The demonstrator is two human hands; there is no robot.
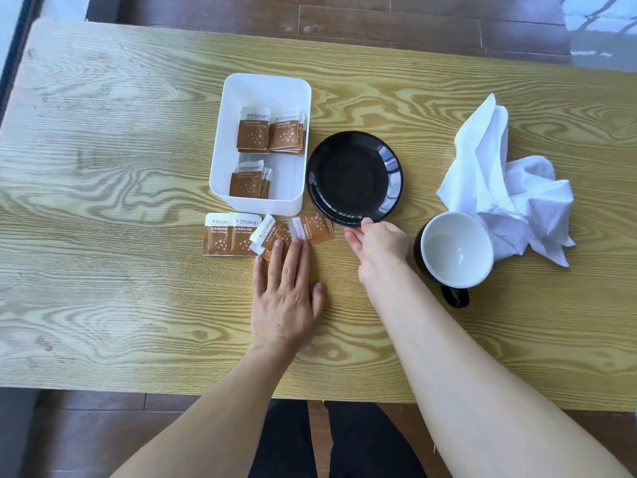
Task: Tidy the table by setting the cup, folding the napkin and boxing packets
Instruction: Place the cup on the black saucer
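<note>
The table (138,167) is pale wood with a bold, swirling grain, and beyond its far edge runs a dark plank floor (379,19) with bright light spilling in at the upper right. Dark trousers (344,443) show below the near edge.

A white box (227,132) stands open near the middle, with brown-and-white packets stacked inside it (269,132). Four more loose packets (241,232) lie on the wood just in front of the box, two side by side and two skewed and overlapping. Just right of the box sits a glossy black saucer (355,177), bare. Right of it and nearer stands the cup (455,250), black outside, white inside, tipped a little toward the viewer with its handle pointing to the near edge. Behind the cup lies the white napkin (499,188), crumpled and partly puffed up, touching the cup's far side.

The left hand (286,291) lies flat and spread, palm down, fingertips resting on the skewed packets, gripping nothing. The right hand (375,243) pinches the saucer's near rim, thumb on top.
</note>
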